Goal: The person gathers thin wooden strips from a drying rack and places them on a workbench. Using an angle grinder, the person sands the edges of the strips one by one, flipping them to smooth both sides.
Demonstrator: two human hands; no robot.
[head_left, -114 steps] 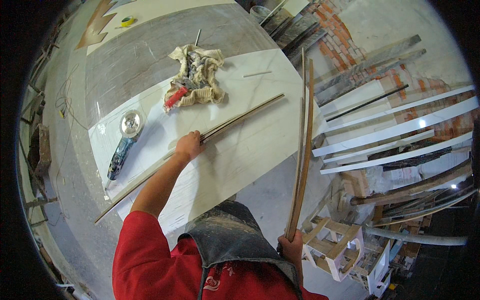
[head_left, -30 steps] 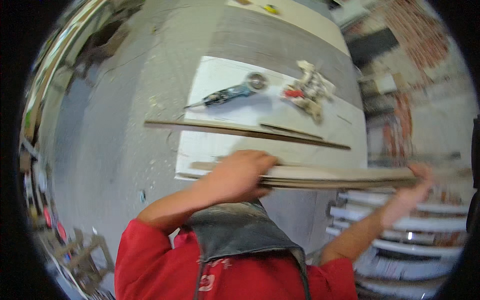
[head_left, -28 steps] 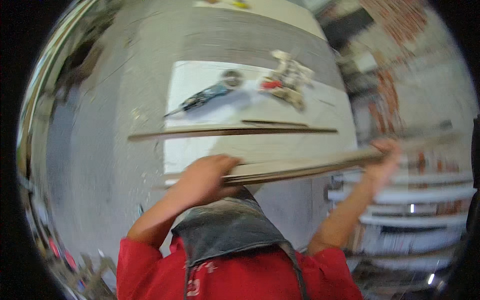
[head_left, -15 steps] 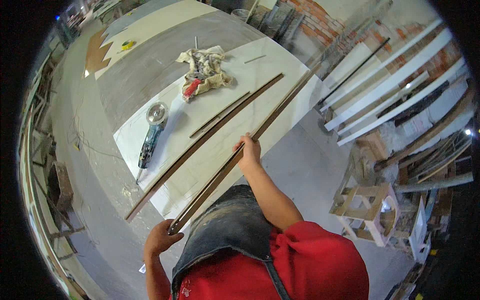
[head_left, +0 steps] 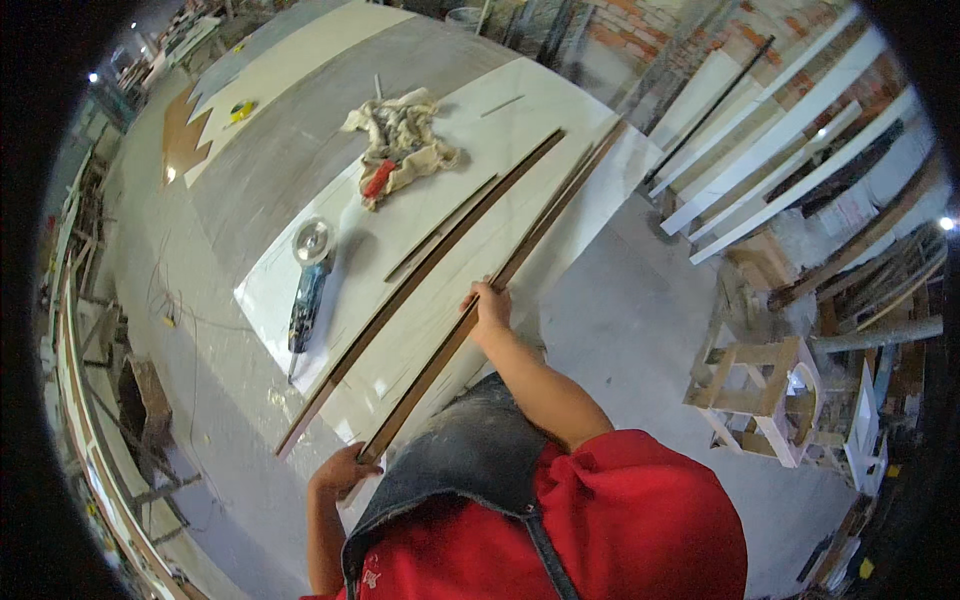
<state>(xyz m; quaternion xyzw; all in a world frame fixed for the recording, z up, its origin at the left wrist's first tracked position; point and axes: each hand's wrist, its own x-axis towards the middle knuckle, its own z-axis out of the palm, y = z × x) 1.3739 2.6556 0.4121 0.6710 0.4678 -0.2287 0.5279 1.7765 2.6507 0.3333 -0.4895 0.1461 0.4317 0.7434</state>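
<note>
White panel [head_left: 592, 108], grinder [head_left: 307, 278] and rag [head_left: 405, 132] beyond, right hand [head_left: 489, 307] and apparently left hand [head_left: 340, 470], grip closed round strips [head_left: 422, 382]

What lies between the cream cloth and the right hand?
In the head view, a short thin strip lies nearer the cloth, then a long strip nearer the right hand.

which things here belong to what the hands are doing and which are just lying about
Part of it:
held strips, in the left hand and right hand
long strip and short strip alongside, probably
white sheet underneath

Apparently just lying about:
grinder
rag
yellow tape
</note>
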